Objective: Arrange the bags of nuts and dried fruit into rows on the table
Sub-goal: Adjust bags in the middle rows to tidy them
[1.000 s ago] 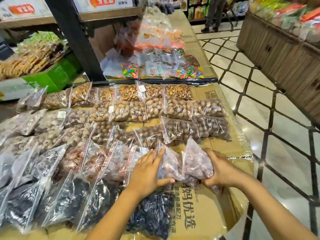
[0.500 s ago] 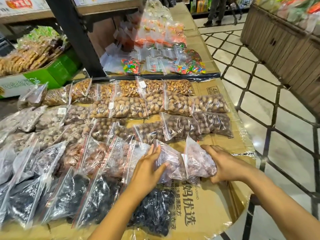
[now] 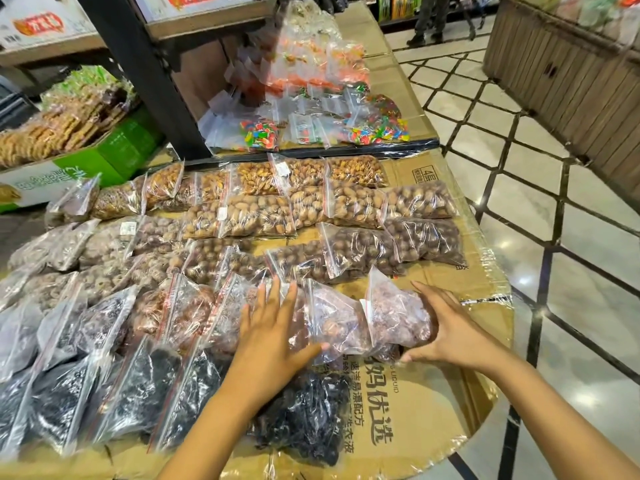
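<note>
Left hand [image 3: 273, 336] flat, right hand [image 3: 450, 332] cupped

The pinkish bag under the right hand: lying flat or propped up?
Propped up: the pinkish bag leans on the neighbouring bag, its top corner raised, steadied by the right hand.

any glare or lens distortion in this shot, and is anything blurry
Head view: overhead light glints off the clear plastic bags of brown nuts and the film-wrapped cardboard tabletop; bright spots sit on the glossy tiled floor. The wide lens bows the floor lines. The far aisle is soft; the left hand and right hand are fairly sharp.
</note>
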